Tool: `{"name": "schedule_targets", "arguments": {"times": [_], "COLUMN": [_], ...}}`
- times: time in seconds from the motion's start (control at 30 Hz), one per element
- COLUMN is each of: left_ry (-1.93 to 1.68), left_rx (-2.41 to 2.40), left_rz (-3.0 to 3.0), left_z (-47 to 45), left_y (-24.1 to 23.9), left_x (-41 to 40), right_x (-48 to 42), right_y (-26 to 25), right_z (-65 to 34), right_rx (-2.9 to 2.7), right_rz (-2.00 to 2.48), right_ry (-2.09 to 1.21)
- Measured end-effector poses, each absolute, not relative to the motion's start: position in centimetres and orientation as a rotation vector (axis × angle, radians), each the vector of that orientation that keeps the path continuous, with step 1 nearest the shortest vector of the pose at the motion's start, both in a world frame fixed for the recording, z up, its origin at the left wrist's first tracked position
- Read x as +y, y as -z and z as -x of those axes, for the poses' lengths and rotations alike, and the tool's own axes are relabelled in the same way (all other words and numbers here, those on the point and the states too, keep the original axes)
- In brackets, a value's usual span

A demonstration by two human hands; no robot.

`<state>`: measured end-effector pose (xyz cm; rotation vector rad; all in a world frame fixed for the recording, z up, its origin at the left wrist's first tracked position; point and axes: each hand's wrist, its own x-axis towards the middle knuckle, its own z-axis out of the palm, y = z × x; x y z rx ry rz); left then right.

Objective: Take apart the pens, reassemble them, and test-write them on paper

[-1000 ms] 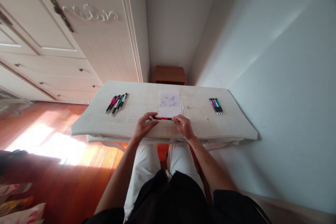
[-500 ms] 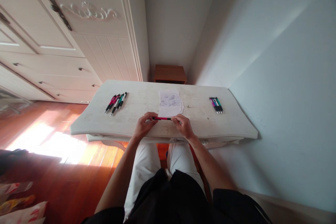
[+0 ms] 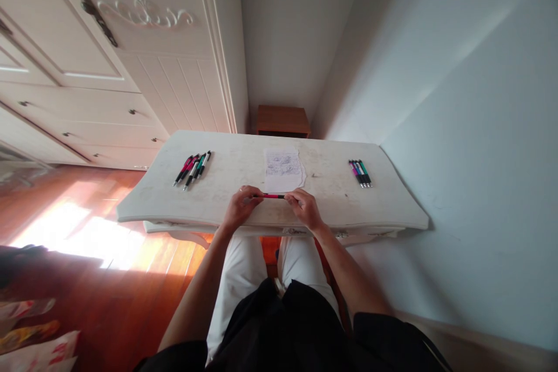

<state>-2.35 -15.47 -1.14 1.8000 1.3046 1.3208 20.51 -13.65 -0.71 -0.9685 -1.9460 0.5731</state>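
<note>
A pink pen with black ends lies level between my two hands, just above the near part of the white table. My left hand pinches its left end, and my right hand pinches the right end. Directly beyond the pen is a scribbled sheet of paper with a torn right edge. To the left lies a loose group of several pens, pink, white and green. On the right, several pens in purple, blue and green lie side by side.
A white wardrobe stands beyond the table on the left. The wall runs close along the right side. A small brown wooden cabinet is behind the table. Bags lie on the floor at lower left.
Both hands keep the pink pen in nearly the same place. The view has shifted very slightly; the pens and paper on the table have stayed put.
</note>
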Motion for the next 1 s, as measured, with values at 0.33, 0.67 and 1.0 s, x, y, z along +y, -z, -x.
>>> {"name": "schedule_targets", "arguments": {"times": [0.33, 0.67, 1.0], "left_ry": [-1.246, -1.250, -1.303], "left_rx": [1.394, 1.330, 1.322], "left_rz": [-1.677, -1.765, -1.786], "left_z": [1.82, 2.34, 2.16], "left_y": [0.28, 1.18, 0.81], "left_x": [-15.95, -15.54, -15.89], "right_x": [-13.85, -13.68, -13.99], "right_y": [0.56, 0.84, 0.47], "right_z": [-20.49, -20.56, -20.51], "right_rx": [-1.926, -1.948, -1.922], "right_rz": [0.950, 0.965, 0.961], "right_ry": [-0.588, -0.552, -0.533]}}
